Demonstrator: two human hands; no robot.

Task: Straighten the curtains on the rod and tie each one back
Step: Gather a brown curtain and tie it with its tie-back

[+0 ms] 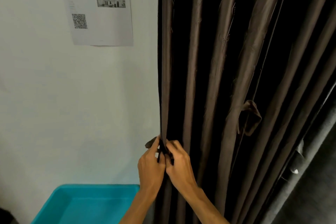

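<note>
- Pinching the left edge of the curtain (209, 78), the left hand (151, 167) and right hand (179, 162) are curling fingers round one fold beside the wall (72, 96).
- Its cloth is seeming soft, light, slippery; gathering at this edge is looking wisest.
- Dark brown satiny pleats are hanging; a tie loop (251, 118) is dangling further right.

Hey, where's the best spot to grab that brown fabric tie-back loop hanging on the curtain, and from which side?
Take the brown fabric tie-back loop at its lower bend, coming from the front right. It hangs open and stands off the folds of the dark brown pleated curtain, so it can likely be hooked through without bunching the cloth.
</note>
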